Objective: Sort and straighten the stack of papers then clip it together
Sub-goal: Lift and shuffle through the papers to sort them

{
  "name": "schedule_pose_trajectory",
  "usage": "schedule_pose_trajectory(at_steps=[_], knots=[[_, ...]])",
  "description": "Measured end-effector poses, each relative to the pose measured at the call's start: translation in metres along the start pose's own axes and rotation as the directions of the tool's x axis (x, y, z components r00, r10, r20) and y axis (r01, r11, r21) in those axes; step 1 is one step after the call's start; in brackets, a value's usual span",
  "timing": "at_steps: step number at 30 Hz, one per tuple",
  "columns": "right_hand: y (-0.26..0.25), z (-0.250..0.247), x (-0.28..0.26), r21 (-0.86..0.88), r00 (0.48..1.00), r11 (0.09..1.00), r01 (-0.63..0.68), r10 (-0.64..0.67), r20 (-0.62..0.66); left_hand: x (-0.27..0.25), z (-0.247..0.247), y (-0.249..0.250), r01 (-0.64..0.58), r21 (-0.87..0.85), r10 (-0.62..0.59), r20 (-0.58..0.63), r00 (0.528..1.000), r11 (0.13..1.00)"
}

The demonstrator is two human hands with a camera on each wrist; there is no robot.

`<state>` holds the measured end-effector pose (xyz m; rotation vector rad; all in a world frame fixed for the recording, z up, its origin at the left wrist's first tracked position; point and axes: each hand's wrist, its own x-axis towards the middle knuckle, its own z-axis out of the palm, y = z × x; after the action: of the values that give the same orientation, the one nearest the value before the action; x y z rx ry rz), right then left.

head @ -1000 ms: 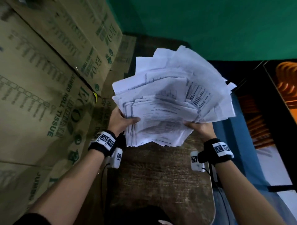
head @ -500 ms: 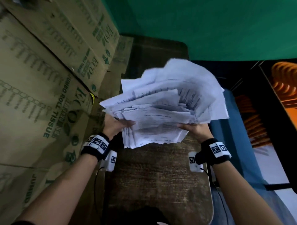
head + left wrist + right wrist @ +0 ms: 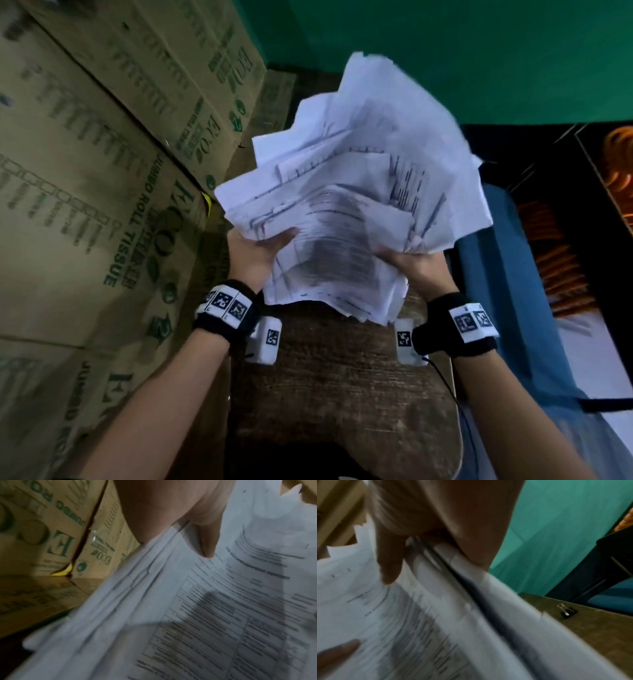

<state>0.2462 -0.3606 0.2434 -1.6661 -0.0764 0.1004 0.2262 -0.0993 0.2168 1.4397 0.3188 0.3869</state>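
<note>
A thick, uneven stack of printed white papers (image 3: 356,205) is lifted above the wooden table (image 3: 342,394), its sheets fanned out and tilted away from me. My left hand (image 3: 255,251) grips its near left edge, thumb on top (image 3: 204,536). My right hand (image 3: 416,263) grips the near right edge, thumb (image 3: 390,566) lying over the top sheet (image 3: 368,615). The same papers (image 3: 188,615) fill the left wrist view. A black binder clip (image 3: 567,612) lies on the table's far right part, seen only in the right wrist view.
Stacked brown cardboard boxes (image 3: 85,205) marked for tissue rolls wall in the left side, close to the table. A green wall (image 3: 445,51) stands behind. To the right are a blue seat (image 3: 513,308) and dark furniture (image 3: 565,205).
Both hands have swung the paper stack up and away from me after a dip half a second ago; the sheets now stand steeper and spread further. Both grips are unchanged.
</note>
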Motion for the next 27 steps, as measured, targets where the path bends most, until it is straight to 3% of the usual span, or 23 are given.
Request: schedule_pose_trajectory(at_steps=[2, 5, 7, 10, 13, 17, 21, 23, 25, 27], knots=[[0.012, -0.002, -0.008, -0.069, 0.991, 0.995, -0.071, 0.078, 0.105, -0.003, -0.009, -0.014, 0.008, 0.096, -0.013, 0.046, 0.999, 0.995], [0.020, 0.009, -0.011, -0.089, 0.997, 0.993, -0.077, 0.080, 0.025, -0.004, -0.014, -0.029, 0.027, 0.204, -0.049, 0.107, 0.993, 0.979], [0.015, 0.018, -0.005, -0.047, 0.998, 0.999, -0.012, 0.009, -0.067, -0.004, -0.010, -0.026, 0.059, 0.180, -0.070, 0.055, 0.996, 0.982], [-0.003, 0.024, 0.005, -0.012, 0.991, 0.995, 0.094, -0.095, -0.099, -0.003, 0.002, -0.013, -0.006, 0.106, 0.012, -0.053, 0.999, 0.994], [-0.013, 0.012, 0.013, 0.039, 0.990, 0.991, 0.132, -0.133, 0.036, 0.002, 0.005, -0.001, -0.033, 0.095, 0.040, -0.070, 0.997, 0.995], [0.001, -0.001, 0.021, -0.025, 0.987, 0.998, 0.065, -0.060, 0.146, 0.004, 0.001, -0.005, 0.063, 0.131, -0.060, -0.024, 0.998, 0.989], [0.007, 0.007, 0.026, -0.004, 0.999, 1.000, -0.002, 0.002, -0.041, 0.000, 0.006, 0.001, 0.013, 0.131, -0.010, -0.023, 1.000, 0.991], [0.007, -0.003, 0.030, 0.063, 0.997, 0.998, 0.025, -0.021, -0.069, 0.001, -0.002, 0.001, -0.015, 0.148, 0.020, -0.033, 0.999, 0.989], [0.012, -0.017, 0.030, 0.118, 1.000, 0.993, 0.005, -0.007, 0.015, -0.002, -0.015, -0.001, 0.037, 0.147, -0.036, -0.005, 0.999, 0.988], [0.017, -0.022, 0.023, 0.006, 0.986, 0.997, -0.072, 0.070, 0.154, -0.009, -0.024, -0.007, 0.110, 0.147, -0.125, 0.091, 0.988, 0.983]])
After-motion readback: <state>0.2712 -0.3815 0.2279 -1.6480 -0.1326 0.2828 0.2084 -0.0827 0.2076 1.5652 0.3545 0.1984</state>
